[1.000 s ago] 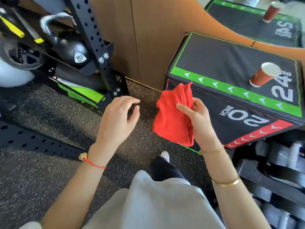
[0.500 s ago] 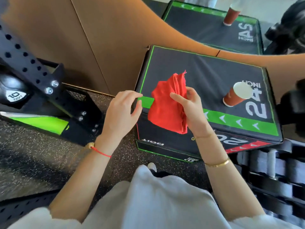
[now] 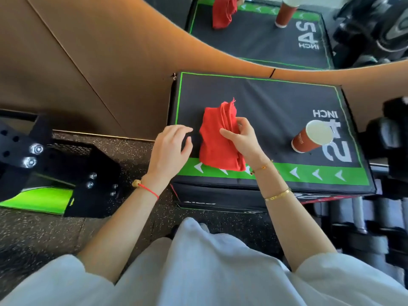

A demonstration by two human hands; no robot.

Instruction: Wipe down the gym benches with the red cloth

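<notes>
Folded red fabric cloth (image 3: pixel 217 142) sits mid-frame over the black padded box-shaped bench with green border (image 3: pixel 265 107); can't tell if it's flat on the top yet or just above it. Right hand (image 3: pixel 240 138) pinches the cloth's right edge, thumb across the folds, fingers curled behind. Left hand (image 3: pixel 171 149) just left of the cloth at the bench's left edge, fingers loosely spread, holding nothing, not touching the cloth.

Handling, my read: cloth is light, soft, limp, several layers thick. An edge pinch will let it bunch and drag when pushed. Better a flat palm on the middle of the wad, pressing down, so the layers stay stacked.

Red-brown paper cup (image 3: pixel 311 138) stands right of centre on the same top, well apart from the cloth. Light, tips easily. Likely needs lifting off before wiping that side.

Mirror (image 3: pixel 254 40) in the upper frame repeats bench, cloth and cup.
</notes>
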